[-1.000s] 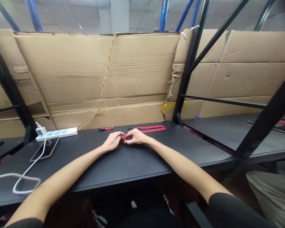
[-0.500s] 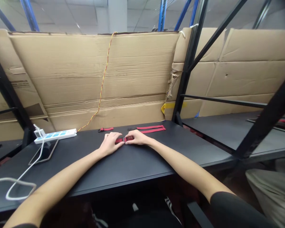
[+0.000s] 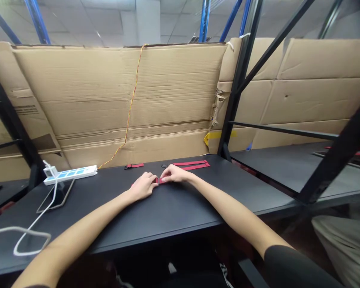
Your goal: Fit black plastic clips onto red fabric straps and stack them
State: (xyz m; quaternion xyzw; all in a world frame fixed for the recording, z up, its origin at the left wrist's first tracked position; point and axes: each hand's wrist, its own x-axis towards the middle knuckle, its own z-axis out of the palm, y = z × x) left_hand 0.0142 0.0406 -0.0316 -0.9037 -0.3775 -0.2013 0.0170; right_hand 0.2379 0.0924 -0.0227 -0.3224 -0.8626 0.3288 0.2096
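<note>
Both my hands meet over a red strap [image 3: 161,181] on the black tabletop [image 3: 180,208]. My left hand [image 3: 143,186] is closed on its left part, with the fingers bent over it. From the right, my right hand [image 3: 173,175] pinches the strap between thumb and fingers. A small buckle shows in part between the two hands; the fingers hide most of it. Behind my right hand lies a longer red strap [image 3: 195,166], folded back on itself, with a dark hook or buckle [image 3: 164,165] at its left end. A short red strap piece [image 3: 135,165] with a black buckle lies farther left.
At the left stand a white power strip [image 3: 78,173] with a plugged-in charger [image 3: 50,171], a dark phone or tablet [image 3: 58,196] and a loose white cable [image 3: 33,230]. Cardboard [image 3: 168,100] walls the back. A black metal post [image 3: 231,108] rises at the right.
My left fingers have drawn in and curled over the strap, covering more of it. My right hand keeps its pinch with little movement. The view has tilted slightly.
</note>
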